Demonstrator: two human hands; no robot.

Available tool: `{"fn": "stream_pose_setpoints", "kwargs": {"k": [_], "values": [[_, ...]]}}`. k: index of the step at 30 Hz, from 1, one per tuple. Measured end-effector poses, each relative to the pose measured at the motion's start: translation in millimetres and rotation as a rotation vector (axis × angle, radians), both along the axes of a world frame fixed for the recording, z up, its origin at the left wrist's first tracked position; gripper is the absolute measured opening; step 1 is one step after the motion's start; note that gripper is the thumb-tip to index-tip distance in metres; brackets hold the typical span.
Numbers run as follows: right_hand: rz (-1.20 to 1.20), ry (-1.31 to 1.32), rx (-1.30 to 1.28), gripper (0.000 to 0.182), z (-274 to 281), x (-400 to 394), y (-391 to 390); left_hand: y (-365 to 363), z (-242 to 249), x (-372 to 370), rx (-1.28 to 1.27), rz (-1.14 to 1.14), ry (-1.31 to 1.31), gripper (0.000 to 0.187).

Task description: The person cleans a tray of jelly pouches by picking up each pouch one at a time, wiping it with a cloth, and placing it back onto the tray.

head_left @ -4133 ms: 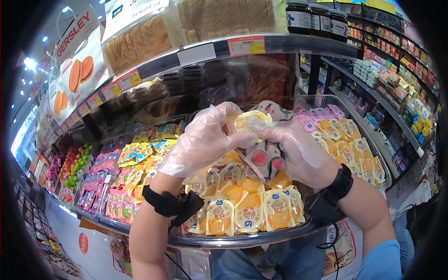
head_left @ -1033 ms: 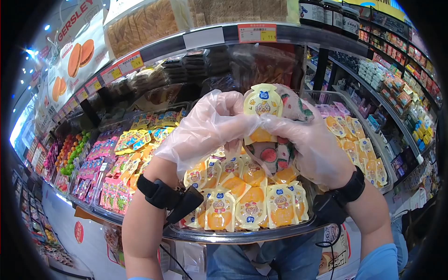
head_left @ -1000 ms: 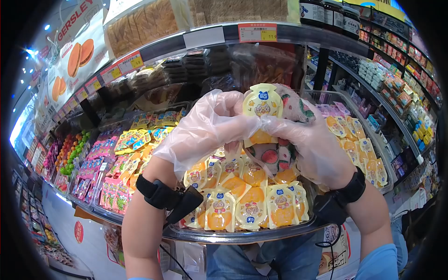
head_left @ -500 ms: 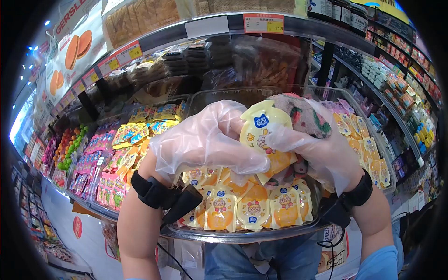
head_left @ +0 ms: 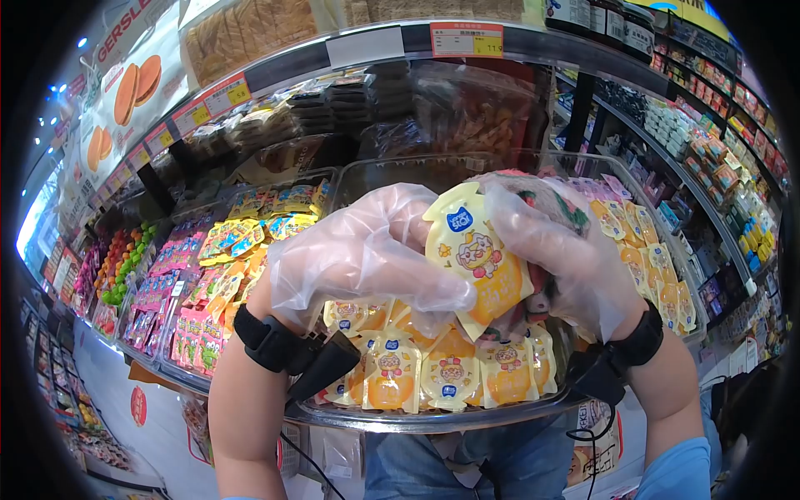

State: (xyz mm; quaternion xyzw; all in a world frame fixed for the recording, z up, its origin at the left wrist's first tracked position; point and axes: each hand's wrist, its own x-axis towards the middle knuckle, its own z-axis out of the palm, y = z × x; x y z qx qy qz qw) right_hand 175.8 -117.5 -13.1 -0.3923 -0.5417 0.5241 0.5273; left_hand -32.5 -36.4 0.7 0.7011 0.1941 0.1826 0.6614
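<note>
Both my hands wear clear plastic gloves. My left hand (head_left: 367, 250) pinches a yellow snack packet (head_left: 477, 250) by its left side, thumb and fingers closed on it. The packet is tilted, its blue logo and cartoon figure facing me. My right hand (head_left: 575, 258) is wrapped round a fuzzy grey cloth (head_left: 552, 202) with red and green patterning, its thumb at the packet's upper right edge. Part of the cloth shows behind and below the packet. Directly beneath my hands, similar yellow packets (head_left: 451, 371) stand in rows in a clear plastic bin (head_left: 433, 421).
Left of me are pink candy packets (head_left: 197, 343) and yellow-and-blue packets (head_left: 237, 237) in neighbouring bins. More orange packets (head_left: 642, 258) lie to the right. Above runs a shelf edge with a red-and-yellow price tag (head_left: 467, 40). Black straps (head_left: 271, 337) with cables circle both wrists.
My right thumb has slid off the packet's front toward its upper right edge, uncovering the cartoon figure. The packet has shifted slightly down and left.
</note>
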Motion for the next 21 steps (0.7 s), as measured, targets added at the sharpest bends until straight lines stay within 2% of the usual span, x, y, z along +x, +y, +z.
{"fn": "stream_pose_setpoints", "kwargs": {"k": [1,3,5,7,8,10,13,14,16,17,19,21], "values": [[-0.037,-0.028,-0.031,0.046,0.3,0.0,-0.6,0.1,1.8,-0.6,0.0,-0.001,0.001,0.044],[-0.018,-0.044,0.013,0.043,2.1,0.8,-0.5,-0.3,7.6,-2.2,0.026,-0.075,0.02,0.021],[0.002,-0.062,0.057,0.04,2.3,0.4,2.4,-3.7,8.4,2.8,0.063,0.002,0.027,0.022],[0.008,0.045,0.109,0.037,-3.3,-2.0,9.3,-2.4,4.5,6.2,0.1,0.083,0.037,0.024],[0.013,0.052,0.112,0.037,-5.5,-1.2,11.7,5.3,-3.8,6.8,0.076,0.116,-0.058,0.027],[-0.072,-0.083,0.148,0.041,-10.4,0.7,16.8,9.5,-9.8,8.8,0.089,0.226,-0.155,0.031],[-0.154,-0.06,0.134,0.038,-16.5,1.4,22.6,10.5,4.8,5.9,0.177,0.29,0.006,0.027],[-0.149,-0.047,0.148,0.038,-18.5,2.6,25.7,14.2,5.1,3.1,0.222,0.3,-0.012,0.026],[-0.312,-0.013,-0.071,0.035,-22.6,5.8,29.5,20.3,13.7,-13.5,0.227,0.293,-0.029,0.026],[-0.306,0.001,-0.068,0.035,-21.9,9.6,29.7,21.6,19.1,-22.2,0.214,0.28,-0.055,0.026],[-0.096,0.13,-0.066,0.036,-19.4,16.8,32.3,19.5,32.5,-39.8,0.322,0.371,-0.014,0.028],[-0.005,0.149,-0.027,0.033,-19.2,21.0,28.2,13.9,42.2,-61.2,0.352,0.51,0.014,0.028]]}}
